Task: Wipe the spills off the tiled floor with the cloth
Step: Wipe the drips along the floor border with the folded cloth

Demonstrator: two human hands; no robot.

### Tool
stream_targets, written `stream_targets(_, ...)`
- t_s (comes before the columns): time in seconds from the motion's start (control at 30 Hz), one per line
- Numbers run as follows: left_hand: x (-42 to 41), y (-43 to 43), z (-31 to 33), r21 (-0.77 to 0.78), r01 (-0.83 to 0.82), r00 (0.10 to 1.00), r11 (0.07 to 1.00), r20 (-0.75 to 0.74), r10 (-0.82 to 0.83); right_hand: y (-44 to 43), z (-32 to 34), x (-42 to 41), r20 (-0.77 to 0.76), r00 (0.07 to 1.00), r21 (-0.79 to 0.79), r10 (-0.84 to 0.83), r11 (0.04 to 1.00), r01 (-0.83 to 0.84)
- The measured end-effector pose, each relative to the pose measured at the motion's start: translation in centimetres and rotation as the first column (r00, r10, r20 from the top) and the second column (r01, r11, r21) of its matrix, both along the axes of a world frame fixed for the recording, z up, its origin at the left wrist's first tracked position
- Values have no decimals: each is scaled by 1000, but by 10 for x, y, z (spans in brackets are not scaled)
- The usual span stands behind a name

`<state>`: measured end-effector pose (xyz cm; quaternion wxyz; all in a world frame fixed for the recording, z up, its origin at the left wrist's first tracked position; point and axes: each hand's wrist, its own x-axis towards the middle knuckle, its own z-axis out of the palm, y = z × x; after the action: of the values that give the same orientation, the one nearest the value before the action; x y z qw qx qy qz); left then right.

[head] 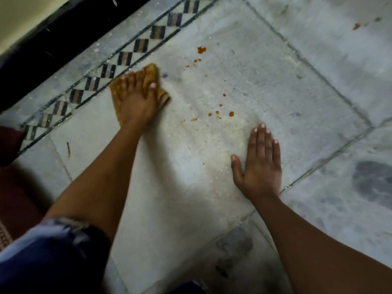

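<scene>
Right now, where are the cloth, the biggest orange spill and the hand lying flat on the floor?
cloth (152, 71): head view, its yellow corner at the far end.
biggest orange spill (201, 49): head view, middle of the blot.
right hand (259, 166): head view, back of the hand.

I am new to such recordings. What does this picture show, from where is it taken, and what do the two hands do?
No machine here: a person works with bare hands. The single picture comes from a camera on the person's head, looking down at a tiled floor. The left hand presses a yellow cloth flat on the floor, beside a checkered border strip. The right hand lies flat on the floor and holds nothing. Small orange drops lie between the hands, with a larger blot farther off; these are not yet wiped.
</scene>
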<state>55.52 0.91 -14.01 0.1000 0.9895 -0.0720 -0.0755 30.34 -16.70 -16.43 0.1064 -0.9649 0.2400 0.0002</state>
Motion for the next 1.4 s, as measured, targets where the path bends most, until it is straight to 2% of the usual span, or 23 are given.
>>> stream_targets(0.07, -3, -36, 0, -13, 45, 999, 999, -8, -45, 0, 1, 0, 6, 1000, 1, 1, 1000, -1)
stream_targets(0.13, -34, -51, -4, -16, 213, 977, 977, -9, -213, -2, 2, 0, -4, 1000, 16, 2, 1000, -2)
stream_targets(0.2, -75, -31, -3, 9, 402, 916, 916, -19, -401, -1, 5, -1, -5, 1000, 51, 8, 999, -7)
stream_targets(0.23, -91, -14, -1, 23, 436, 900, 900, -36, -435, -2, 6, -2, -1, 1000, 66, 11, 998, -11)
stream_targets(0.27, -98, 5, 2, 38, 419, 907, 907, -50, -417, -3, 7, 0, 5, 1000, 82, 16, 996, -16)
stream_targets(0.37, -65, 29, 2, 68, 236, 970, 969, -83, -230, -24, 7, 22, 49, 999, 96, -21, 995, 16)
stream_targets(0.43, -26, 12, 1, 81, 152, 987, 985, -72, -146, -44, 6, 38, 34, 999, 62, -22, 998, 20)
stream_targets(0.57, 20, -56, -1, 40, 108, 993, 993, -58, -106, -57, -3, 48, -6, 1000, -4, 10, 1000, -10)
stream_targets(0.67, 5, -78, -1, 14, 233, 972, 972, -35, -232, -56, 1, 46, -8, 1000, 16, 1, 1000, 0)
stream_targets(0.8, -22, -33, 9, 21, 507, 861, 862, -55, -506, -56, 3, 47, -15, 1000, 38, 4, 999, -3)
stream_targets(0.9, 9, -17, 7, 63, 398, 917, 915, -47, -396, -55, 3, 48, -18, 1000, 36, 0, 999, 1)
stream_targets(0.97, 42, -45, 3, 46, 270, 962, 962, -37, -269, -57, 3, 48, -18, 1000, 41, -9, 999, 10)
stream_targets(1.03, 64, -92, -1, 59, 230, 973, 972, -24, -229, -56, 3, 49, -12, 1000, 38, -5, 999, 5)
stream_targets(1.13, 46, -130, -1, 61, 395, 919, 917, -44, -392, -56, 4, 49, -24, 1000, 38, -12, 999, 13)
stream_targets(1.2, 12, -107, -2, 67, 572, 820, 817, -25, -572, -56, 5, 49, -31, 999, 43, -11, 999, 12)
stream_targets(1.27, -9, -66, -2, 38, 637, 771, 770, -7, -637, -56, 5, 49, -39, 999, 49, -13, 999, 15)
stream_targets(1.33, 2, -46, -2, 28, 590, 807, 807, -9, -590, -56, 4, 50, -37, 999, 54, -17, 998, 19)
stream_targets(1.4, 24, -66, -1, 22, 458, 889, 889, -2, -458, -55, 4, 49, -33, 999, 58, -19, 998, 21)
